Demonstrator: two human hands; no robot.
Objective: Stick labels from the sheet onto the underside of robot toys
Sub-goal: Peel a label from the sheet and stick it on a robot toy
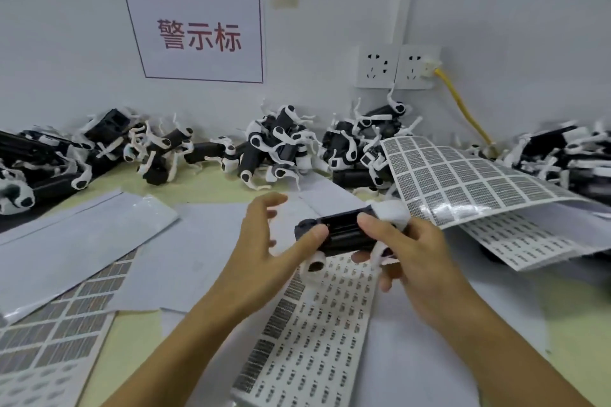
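Over the long white sheet of small printed labels point(314, 324), whose blurred print cannot be read, the right hand point(420, 261) grips a black-bodied, white-legged robot toy point(344, 235) while the left hand point(264, 241), fingers spread, thumb-touches it, below a wall sign point(195, 33) reading "警示标".

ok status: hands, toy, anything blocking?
Right hand grips robot toy. Left hand open, thumb on toy. Held above label sheet. Nothing blocking.
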